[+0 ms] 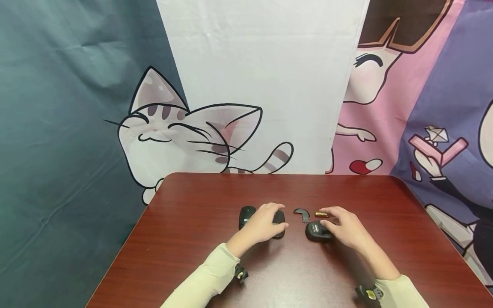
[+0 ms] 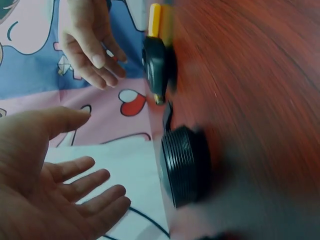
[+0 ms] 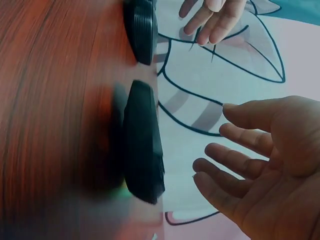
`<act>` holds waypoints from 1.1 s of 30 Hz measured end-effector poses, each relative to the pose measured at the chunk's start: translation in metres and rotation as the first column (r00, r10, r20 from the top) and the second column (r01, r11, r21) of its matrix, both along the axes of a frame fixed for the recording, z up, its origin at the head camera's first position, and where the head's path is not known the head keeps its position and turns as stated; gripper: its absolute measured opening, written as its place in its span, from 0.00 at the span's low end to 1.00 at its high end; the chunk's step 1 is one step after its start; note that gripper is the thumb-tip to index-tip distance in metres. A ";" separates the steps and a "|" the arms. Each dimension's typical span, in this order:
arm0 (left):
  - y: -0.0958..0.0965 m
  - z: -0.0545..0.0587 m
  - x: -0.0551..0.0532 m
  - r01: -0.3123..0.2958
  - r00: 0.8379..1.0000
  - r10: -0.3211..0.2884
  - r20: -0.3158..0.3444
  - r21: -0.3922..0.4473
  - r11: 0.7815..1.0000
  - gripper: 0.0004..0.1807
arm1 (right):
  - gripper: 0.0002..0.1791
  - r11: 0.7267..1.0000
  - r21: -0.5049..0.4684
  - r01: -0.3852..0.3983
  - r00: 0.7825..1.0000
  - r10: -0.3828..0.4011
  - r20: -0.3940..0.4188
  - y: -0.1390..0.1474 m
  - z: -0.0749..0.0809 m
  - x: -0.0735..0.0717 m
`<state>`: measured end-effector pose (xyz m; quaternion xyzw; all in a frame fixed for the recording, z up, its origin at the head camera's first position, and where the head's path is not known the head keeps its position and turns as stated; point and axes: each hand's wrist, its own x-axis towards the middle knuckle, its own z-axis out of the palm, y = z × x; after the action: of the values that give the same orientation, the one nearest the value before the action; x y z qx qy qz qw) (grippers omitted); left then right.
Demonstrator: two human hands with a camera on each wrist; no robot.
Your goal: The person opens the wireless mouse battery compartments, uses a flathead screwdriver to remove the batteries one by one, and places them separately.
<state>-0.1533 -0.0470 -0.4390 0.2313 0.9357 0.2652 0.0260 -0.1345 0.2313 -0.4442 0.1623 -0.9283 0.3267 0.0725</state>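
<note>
My left hand [image 1: 265, 223] hovers with fingers spread over a black computer mouse [image 1: 279, 224], apart from it; its ridged side [image 2: 182, 167] shows in the left wrist view. A second black mouse [image 1: 245, 214] lies just left of that hand, partly covered by it. My right hand [image 1: 344, 226], fingers loosely bent and holding nothing, is above a third mouse [image 1: 316, 231], which lies underside up with a label showing. Behind this mouse are a gold battery [image 1: 321, 214] and a curved black battery cover [image 1: 302, 214].
Everything lies on a reddish-brown wooden table [image 1: 185, 248]. A cartoon-printed cloth [image 1: 300, 85] hangs behind its far edge. In the left wrist view, a yellow cylindrical piece [image 2: 155, 20] appears beyond the third mouse; its kind is unclear.
</note>
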 end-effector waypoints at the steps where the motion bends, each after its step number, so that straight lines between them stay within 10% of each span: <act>1: -0.004 0.000 0.000 0.009 1.000 -0.009 -0.003 -0.008 1.000 0.31 | 0.18 1.000 -0.003 -0.011 1.000 0.011 -0.003 -0.002 0.000 -0.001; 18: -0.046 -0.023 -0.007 0.112 0.967 -0.183 -0.177 -0.350 0.930 0.38 | 0.25 0.980 0.135 -0.146 0.989 0.145 0.017 -0.055 -0.010 -0.013; 33: -0.045 -0.037 -0.020 0.146 0.955 -0.238 -0.180 -0.413 0.899 0.43 | 0.32 0.965 0.191 -0.181 0.982 0.165 0.094 -0.091 -0.033 -0.027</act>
<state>-0.1732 -0.0921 -0.4760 0.3414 0.9391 0.0392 -0.0081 -0.1614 0.1399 -0.4776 0.2363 -0.9406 0.2436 -0.0087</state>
